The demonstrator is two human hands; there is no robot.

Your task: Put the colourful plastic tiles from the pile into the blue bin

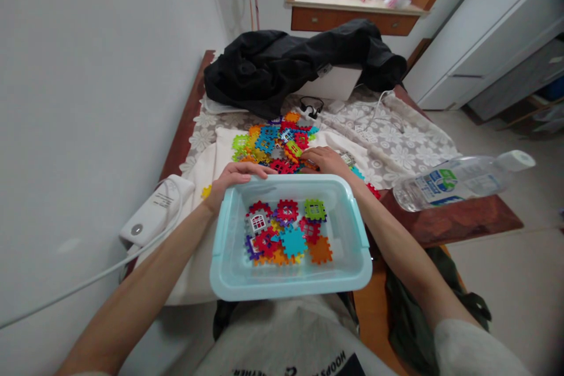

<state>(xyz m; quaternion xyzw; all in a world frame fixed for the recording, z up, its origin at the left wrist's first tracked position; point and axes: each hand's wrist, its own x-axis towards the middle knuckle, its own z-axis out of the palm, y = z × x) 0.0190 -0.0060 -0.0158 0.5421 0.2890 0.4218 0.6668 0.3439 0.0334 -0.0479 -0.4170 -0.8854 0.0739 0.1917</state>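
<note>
A black jacket (282, 67) lies heaped at the far end of the lace-covered surface (409, 153), black earphones (312, 107) just before it, a clear water bottle (458, 181) on its side at the right, and a white device (156, 210) with its cable at the left.

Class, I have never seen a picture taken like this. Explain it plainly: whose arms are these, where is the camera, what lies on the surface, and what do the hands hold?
There is one picture, from a camera worn on a person's head, looking forward and down, so the two bare arms are that person's own. The left hand grips the far rim of a light blue plastic tub, which holds a few colourful toothed plastic tiles. The right hand rests on a bigger pile of such tiles lying on a white cloth; whether its fingers have pinched one cannot be seen. Beyond lie a black jacket and, to the right, a clear water bottle on its side.
</note>
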